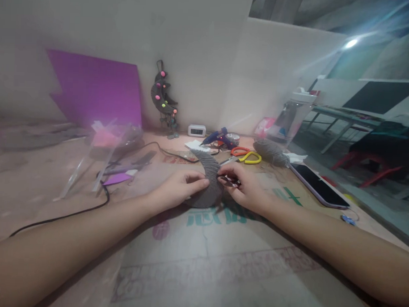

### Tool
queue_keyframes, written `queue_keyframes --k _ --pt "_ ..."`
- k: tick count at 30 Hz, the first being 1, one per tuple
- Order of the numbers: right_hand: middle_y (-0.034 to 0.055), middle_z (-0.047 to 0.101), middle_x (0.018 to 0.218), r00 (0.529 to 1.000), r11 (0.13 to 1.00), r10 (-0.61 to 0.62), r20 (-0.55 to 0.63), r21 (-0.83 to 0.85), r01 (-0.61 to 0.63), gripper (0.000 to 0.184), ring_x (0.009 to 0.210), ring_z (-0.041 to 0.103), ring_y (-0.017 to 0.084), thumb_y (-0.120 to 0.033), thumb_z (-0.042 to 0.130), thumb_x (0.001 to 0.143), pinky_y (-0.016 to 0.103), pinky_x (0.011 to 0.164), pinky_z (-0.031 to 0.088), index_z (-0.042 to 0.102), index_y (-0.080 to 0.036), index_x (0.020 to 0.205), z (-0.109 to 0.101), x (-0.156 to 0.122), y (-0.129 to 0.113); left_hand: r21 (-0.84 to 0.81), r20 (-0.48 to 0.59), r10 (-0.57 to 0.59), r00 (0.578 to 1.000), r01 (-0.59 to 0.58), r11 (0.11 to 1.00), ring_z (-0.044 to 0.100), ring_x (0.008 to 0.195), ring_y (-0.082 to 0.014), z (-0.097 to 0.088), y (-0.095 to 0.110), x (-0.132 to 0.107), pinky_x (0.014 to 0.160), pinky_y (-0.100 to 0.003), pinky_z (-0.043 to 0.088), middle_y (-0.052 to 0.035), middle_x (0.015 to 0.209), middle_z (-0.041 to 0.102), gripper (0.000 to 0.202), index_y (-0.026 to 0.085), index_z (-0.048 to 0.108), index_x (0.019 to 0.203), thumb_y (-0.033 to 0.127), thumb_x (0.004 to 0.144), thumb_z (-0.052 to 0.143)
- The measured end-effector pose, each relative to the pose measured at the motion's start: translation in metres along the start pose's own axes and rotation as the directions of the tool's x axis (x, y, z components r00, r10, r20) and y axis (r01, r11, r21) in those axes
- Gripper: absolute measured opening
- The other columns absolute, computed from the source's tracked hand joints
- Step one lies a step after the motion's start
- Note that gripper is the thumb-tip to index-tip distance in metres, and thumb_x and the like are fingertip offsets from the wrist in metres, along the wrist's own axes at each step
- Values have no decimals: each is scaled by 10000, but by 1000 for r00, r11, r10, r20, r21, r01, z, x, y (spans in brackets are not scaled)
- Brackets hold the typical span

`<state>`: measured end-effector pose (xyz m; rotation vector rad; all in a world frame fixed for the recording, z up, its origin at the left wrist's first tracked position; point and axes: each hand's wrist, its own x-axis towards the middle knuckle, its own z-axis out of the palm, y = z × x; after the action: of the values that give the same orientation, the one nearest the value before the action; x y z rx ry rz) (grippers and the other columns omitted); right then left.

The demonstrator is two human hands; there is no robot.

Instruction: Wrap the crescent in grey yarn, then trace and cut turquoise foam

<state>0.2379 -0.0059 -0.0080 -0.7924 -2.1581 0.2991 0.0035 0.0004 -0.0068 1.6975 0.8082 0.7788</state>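
Observation:
A grey crescent shape (208, 194), partly wrapped in yarn, stands tilted over the board in front of me. My left hand (183, 187) grips its left edge, thumb laid on the face and fingers behind. At the crescent's right edge, my right hand (243, 186) is closed in a pinch. A small dark bundle (231, 181), which looks like wound yarn, sits in its fingers; part of it is hidden. Ridges of wrapped yarn show on the crescent's upper part, while the lower part looks smoother.
Behind the crescent lie a blue glue gun (216, 137), scissors (246, 156) with orange and yellow handles, and a grey yarn ball (271, 152). A phone (319, 185) lies right. A decorated crescent (162, 94) hangs on the wall, right of purple sheets (102, 89). A black cord (61, 218) crosses left.

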Motion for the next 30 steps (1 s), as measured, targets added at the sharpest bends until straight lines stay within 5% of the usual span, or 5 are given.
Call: queue_keyframes --k 17,30 --pt "38 691 931 999 998 35 14 -50 -34 343 662 593 139 -95 569 879 260 598 485 574 -227 1195 4 0 6 -52 29 -54 998 56 997 442 569 -111 2 2 -2 530 -231 339 27 624 496 497 180 550 695 652 832 624" --pt "41 702 929 996 996 71 52 -52 -68 333 667 604 155 -111 571 873 277 629 485 559 -224 1186 3 1 2 71 15 -50 999 49 996 429 564 -105 2 4 -2 514 -225 299 38 616 484 362 175 570 700 502 850 615"
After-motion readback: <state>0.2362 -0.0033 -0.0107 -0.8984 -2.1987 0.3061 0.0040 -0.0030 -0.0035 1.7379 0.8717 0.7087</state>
